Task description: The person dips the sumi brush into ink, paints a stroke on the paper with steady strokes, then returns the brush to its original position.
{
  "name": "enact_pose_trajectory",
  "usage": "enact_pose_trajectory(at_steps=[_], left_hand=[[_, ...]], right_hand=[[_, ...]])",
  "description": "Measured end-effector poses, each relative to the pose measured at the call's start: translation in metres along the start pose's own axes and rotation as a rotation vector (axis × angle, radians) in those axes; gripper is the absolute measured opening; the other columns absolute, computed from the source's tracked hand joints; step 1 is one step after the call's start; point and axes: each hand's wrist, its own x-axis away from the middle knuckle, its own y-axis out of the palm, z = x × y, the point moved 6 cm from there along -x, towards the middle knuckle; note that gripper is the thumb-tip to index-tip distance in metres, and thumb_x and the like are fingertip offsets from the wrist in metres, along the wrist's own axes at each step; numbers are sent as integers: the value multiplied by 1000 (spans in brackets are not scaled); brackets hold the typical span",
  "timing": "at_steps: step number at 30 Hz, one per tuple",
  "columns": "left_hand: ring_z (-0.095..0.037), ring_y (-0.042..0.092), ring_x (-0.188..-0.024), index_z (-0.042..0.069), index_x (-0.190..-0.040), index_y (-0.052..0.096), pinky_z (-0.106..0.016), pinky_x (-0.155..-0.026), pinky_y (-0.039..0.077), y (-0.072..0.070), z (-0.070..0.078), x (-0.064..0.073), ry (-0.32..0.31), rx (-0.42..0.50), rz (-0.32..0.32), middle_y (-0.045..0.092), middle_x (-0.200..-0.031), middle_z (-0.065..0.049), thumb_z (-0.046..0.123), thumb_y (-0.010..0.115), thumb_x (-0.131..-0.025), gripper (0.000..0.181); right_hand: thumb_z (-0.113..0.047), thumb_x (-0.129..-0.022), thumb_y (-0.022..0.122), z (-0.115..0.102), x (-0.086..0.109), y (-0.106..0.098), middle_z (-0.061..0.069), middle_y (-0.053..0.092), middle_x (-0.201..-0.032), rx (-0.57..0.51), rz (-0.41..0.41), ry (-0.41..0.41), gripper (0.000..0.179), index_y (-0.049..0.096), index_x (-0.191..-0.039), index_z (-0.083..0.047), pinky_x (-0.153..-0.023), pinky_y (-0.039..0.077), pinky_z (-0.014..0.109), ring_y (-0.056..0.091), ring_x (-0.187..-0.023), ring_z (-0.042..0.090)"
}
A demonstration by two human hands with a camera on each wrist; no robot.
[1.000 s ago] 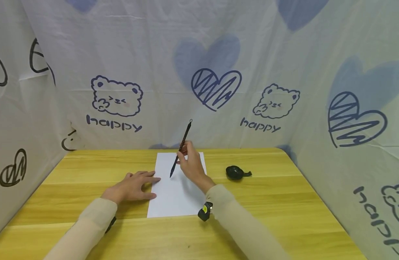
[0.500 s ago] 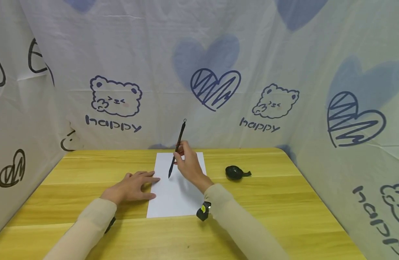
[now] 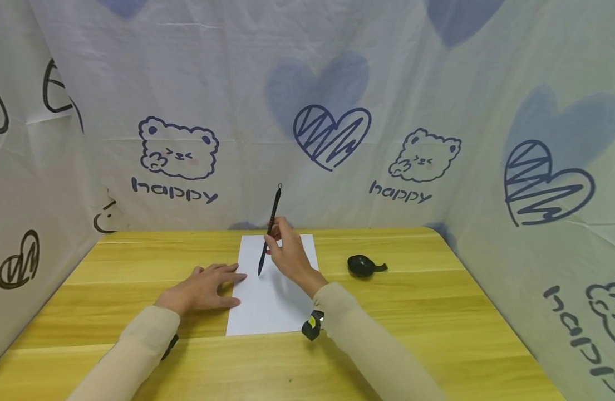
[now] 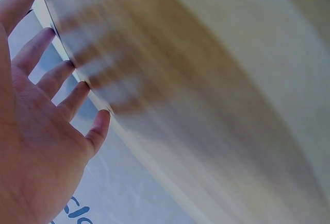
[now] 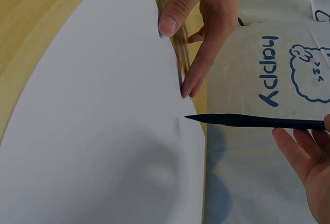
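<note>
A white sheet of paper (image 3: 272,309) lies on the wooden table, with no marks that I can see. My left hand (image 3: 202,288) rests at its left edge, fingers spread, index finger and thumb reaching onto the sheet. In the left wrist view that hand (image 4: 41,136) shows its palm side, fingers extended down to the table surface. My right hand (image 3: 292,253) pinches a black calligraphy brush (image 3: 272,214) that leans slightly, loop end up. In the right wrist view the brush's pointed tip (image 5: 198,117) hovers close over the paper, its shadow a little apart from it.
Right of the paper sits a small black rounded object (image 3: 361,266) with a short tail; its kind is unclear. White cloth (image 3: 257,139) printed with bears and hearts hangs behind and on both sides of the table (image 3: 412,312).
My right hand has shifted slightly left, and the brush stands more upright, its tip a little further left and nearer me. My left hand and the paper hold still.
</note>
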Motion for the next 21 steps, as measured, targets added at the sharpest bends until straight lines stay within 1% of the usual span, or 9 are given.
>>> enact_pose_trajectory(at_steps=[2,4,11,21], left_hand=[[-44,38,-150,23,-148,58,-72,-112,28,0,0,0,0,0,-1,43,-163,-15,59,69,-91,68],[-44,38,-150,23,-148,58,-72,-112,28,0,1,0,1,0,-2,43,-163,-15,59,69,-91,68],[-44,37,-150,23,-148,58,-73,-113,27,-1,1,0,-5,9,-6,42,-164,-15,59,69,-91,68],[-43,37,-150,24,-148,58,-72,-112,28,0,0,0,-2,5,-5,43,-164,-15,60,68,-91,68]], right_hand=[[3,-102,54,-1,0,0,22,65,-102,1,1,-2,21,52,-122,2,-72,63,26,69,-92,32],[3,-101,54,-2,0,0,22,65,-102,-4,0,-5,21,52,-122,3,-72,62,24,69,-92,34],[3,-102,54,-3,0,1,23,65,-102,-3,-11,-18,21,51,-123,4,-73,64,30,71,-93,38],[2,-102,55,-4,0,2,23,66,-102,23,-22,-36,21,51,-122,3,-72,64,30,71,-92,36]])
